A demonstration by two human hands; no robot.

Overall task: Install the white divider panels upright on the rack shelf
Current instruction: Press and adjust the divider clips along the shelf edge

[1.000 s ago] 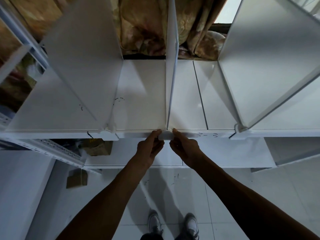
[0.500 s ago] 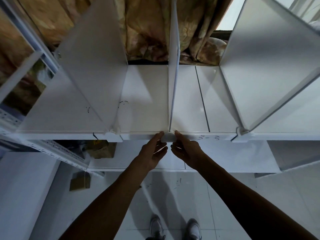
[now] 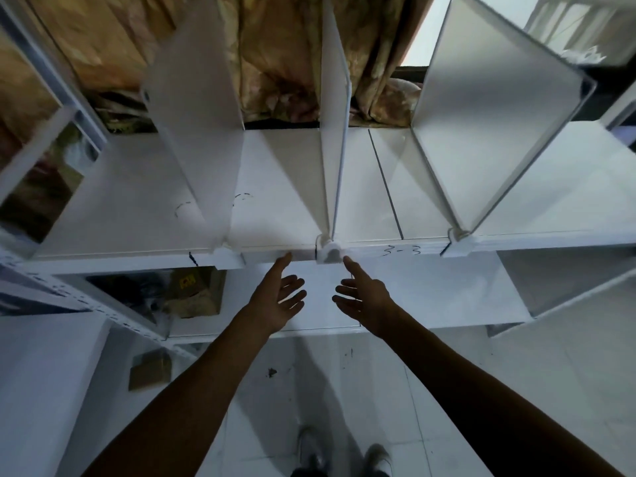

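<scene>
Three white divider panels stand upright on the white rack shelf point(image 3: 371, 187): a left panel point(image 3: 196, 132), a middle panel point(image 3: 333, 132) seen edge-on, and a right panel point(image 3: 481, 132). The middle panel's foot sits in a white clip point(image 3: 328, 251) on the shelf's front lip. My left hand point(image 3: 280, 297) is just below and left of that clip, fingers spread and holding nothing. My right hand point(image 3: 361, 296) mirrors it below and right of the clip, fingers loose, with its index tip close to the clip's right side.
Brown patterned curtains point(image 3: 275, 63) hang behind the rack. A lower shelf point(image 3: 447, 297) lies under my hands, with a cardboard box point(image 3: 196, 290) at its left. A slotted rack beam point(image 3: 103, 308) runs at lower left. A cardboard piece point(image 3: 149, 370) lies on the tiled floor by my shoes.
Both hands have let go of the middle panel's clip and drawn back toward me, fingers opening. The view has tilted, so the shelf sits lower in frame.
</scene>
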